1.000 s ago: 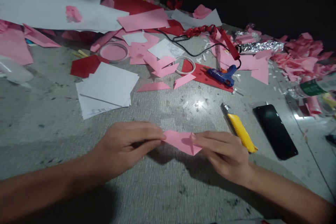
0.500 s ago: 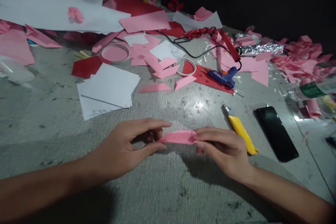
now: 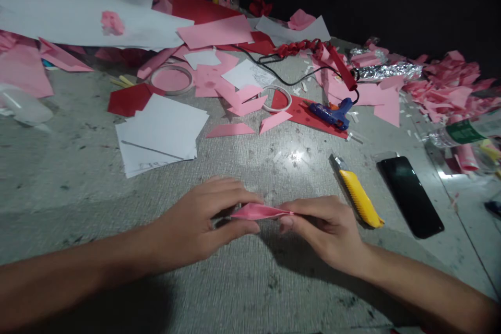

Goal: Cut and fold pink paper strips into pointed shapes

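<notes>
A small folded piece of pink paper (image 3: 260, 212) is held just above the table, seen nearly edge-on, with its near side slightly gaping. My right hand (image 3: 326, 227) pinches its right end between thumb and fingers. Around the left end, my left hand (image 3: 207, 216) has its fingers above and its thumb below. The contact of those fingertips is partly hidden. Beyond the hands lie folded pink paper pieces (image 3: 230, 130), one of them (image 3: 275, 122) beside a white tape ring (image 3: 290, 100).
A yellow utility knife (image 3: 360, 198) and a black phone (image 3: 410, 197) lie to the right. Farther back are a blue glue gun (image 3: 332, 114) on red paper, a stack of white paper (image 3: 164, 128), a larger tape roll (image 3: 156, 88) and a plastic bottle (image 3: 464, 133).
The pink paper has tipped from showing its broad face to nearly edge-on. My left fingers have closed in around its left end, and my right hand has shifted slightly left.
</notes>
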Demonstrator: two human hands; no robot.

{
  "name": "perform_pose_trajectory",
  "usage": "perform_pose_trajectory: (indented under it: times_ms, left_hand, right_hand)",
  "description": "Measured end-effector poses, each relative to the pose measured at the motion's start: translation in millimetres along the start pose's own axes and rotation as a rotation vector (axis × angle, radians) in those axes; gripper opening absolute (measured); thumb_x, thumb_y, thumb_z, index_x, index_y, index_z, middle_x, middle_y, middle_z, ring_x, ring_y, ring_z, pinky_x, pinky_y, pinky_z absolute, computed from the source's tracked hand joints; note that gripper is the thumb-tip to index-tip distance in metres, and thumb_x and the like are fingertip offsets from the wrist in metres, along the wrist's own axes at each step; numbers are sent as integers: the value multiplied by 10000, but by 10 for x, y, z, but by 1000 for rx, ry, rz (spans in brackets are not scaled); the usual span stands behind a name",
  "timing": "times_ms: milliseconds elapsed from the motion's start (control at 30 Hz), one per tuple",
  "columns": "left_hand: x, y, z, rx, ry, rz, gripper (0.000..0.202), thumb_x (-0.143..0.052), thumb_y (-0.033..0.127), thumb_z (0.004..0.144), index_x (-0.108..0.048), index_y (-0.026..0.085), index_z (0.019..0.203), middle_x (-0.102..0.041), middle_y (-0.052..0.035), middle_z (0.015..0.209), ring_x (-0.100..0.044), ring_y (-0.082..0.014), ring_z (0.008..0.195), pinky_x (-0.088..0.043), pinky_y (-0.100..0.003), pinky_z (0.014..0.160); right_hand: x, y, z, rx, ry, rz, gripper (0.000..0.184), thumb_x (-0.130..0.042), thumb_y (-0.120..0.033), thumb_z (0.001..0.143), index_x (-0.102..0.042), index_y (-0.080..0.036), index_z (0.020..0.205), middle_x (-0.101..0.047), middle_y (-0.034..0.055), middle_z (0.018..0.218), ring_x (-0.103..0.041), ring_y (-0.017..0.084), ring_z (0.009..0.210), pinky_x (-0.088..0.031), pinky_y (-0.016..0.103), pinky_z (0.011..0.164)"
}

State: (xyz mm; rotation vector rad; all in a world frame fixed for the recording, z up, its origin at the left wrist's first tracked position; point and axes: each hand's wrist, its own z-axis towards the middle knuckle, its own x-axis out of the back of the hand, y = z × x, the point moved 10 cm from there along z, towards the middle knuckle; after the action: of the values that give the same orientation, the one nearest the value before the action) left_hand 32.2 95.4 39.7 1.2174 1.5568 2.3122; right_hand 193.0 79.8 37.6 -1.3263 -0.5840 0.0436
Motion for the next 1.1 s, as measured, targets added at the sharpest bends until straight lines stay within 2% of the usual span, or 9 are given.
perform_pose_trajectory:
  times_ms: [133, 300, 500, 700, 833, 900, 1100]
  left_hand:
    - [1, 0, 0, -50, 6, 10, 212, -610, 284, 1085, -732, 211, 928, -642, 54, 728, -574, -107, 703, -409, -256, 723]
    - [58, 10, -46, -67, 73, 57, 238, -605, 226, 1082, -698, 199, 864, -657, 59, 713, -573, -104, 693, -387, -265, 712]
    - [43, 101, -70, -142, 101, 153, 249, -564, 211, 1096, -662, 190, 868, -643, 44, 712, -554, -114, 675, -365, -288, 698]
    - [-1, 126, -77, -158, 56, 114, 177, -586, 205, 1074, -702, 192, 941, -645, 35, 740, -564, -124, 700, -359, -305, 731]
    - [-88, 157, -68, -163, -53, 104, 205, -597, 299, 1072, -685, 191, 921, -653, 28, 768, -566, -140, 722, -343, -323, 747]
    - [-115, 186, -66, -183, -81, 130, 245, -557, 296, 1101, -676, 189, 916, -671, 25, 776, -573, -147, 739, -340, -333, 767]
    - [-96, 184, -87, -193, -27, 225, 331, -498, 271, 1129, -671, 177, 864, -692, 4, 761, -585, -159, 750, -333, -340, 768]
  right_hand:
    - [-7, 22, -10, -16, -5, -2, 168, -709, -223, 1025, -846, -180, 937, -808, 32, 750, -740, 139, 623, -552, 232, 573]
    - [-18, 10, 1, -23, -36, 20, 193, -691, -221, 1038, -847, -174, 934, -807, 27, 737, -736, 129, 612, -530, 222, 567]
    - [-43, 74, 4, -81, -67, 38, 239, -669, -247, 1052, -850, -159, 923, -799, 31, 712, -726, 125, 597, -509, 219, 558]
    - [-117, -50, 15, 22, -126, -3, 193, -655, -247, 1062, -827, -159, 1051, -772, 26, 728, -694, 118, 610, -480, 223, 565]
    - [-121, -131, -15, 114, -123, -36, 206, -617, -203, 1074, -793, -167, 972, -760, 34, 742, -689, 126, 620, -476, 245, 579]
    - [-110, -132, -40, 132, -109, -63, 209, -612, -194, 1069, -770, -177, 933, -754, 31, 734, -683, 132, 608, -477, 255, 574]
    - [-85, -113, -77, 149, -61, -147, 208, -619, -174, 1052, -760, -214, 905, -784, 15, 748, -738, 151, 623, -532, 267, 603]
